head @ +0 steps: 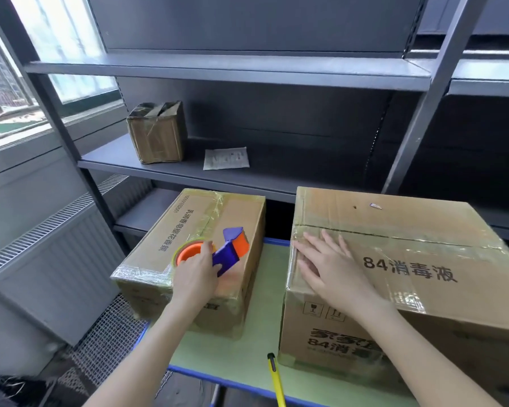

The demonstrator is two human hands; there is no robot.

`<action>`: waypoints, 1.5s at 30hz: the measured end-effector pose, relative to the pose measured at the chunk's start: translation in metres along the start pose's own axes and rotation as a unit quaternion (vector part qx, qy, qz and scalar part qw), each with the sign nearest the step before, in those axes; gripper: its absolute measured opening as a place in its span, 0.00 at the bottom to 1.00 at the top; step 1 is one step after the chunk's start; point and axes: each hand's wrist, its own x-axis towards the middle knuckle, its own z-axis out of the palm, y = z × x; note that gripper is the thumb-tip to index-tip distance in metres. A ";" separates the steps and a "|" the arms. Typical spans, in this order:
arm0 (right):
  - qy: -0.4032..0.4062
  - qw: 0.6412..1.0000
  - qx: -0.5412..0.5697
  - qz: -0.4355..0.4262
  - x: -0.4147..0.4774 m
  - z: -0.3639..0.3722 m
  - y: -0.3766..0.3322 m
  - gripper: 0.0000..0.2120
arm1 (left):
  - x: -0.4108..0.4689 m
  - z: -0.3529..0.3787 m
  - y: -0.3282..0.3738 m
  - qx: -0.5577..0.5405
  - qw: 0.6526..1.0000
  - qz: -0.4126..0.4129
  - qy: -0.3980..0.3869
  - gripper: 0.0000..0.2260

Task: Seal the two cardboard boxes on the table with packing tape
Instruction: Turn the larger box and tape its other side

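Observation:
Two cardboard boxes stand on a green table (259, 292). The smaller box (235, 212) on the left has shiny tape along its top seam and corners. My left hand (196, 279) grips a purple and orange tape dispenser (228, 251) with a roll of tape, held over that box's top. The larger box (423, 259) on the right, printed with "84", has clear tape across its top. My right hand (326, 265) lies flat with straight fingers on the left end of the large box's top, over the tape.
A yellow utility knife (276, 380) lies at the table's front edge between my arms. Behind the table are dark metal shelves (276, 71) with a small taped box (157, 133) and a paper packet (226, 158). A radiator (56, 259) and a window are at left.

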 end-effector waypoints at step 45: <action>-0.002 0.988 0.140 -0.069 0.007 -0.111 0.097 0.32 | 0.013 -0.082 0.182 -0.516 0.823 -0.026 -0.235 0.07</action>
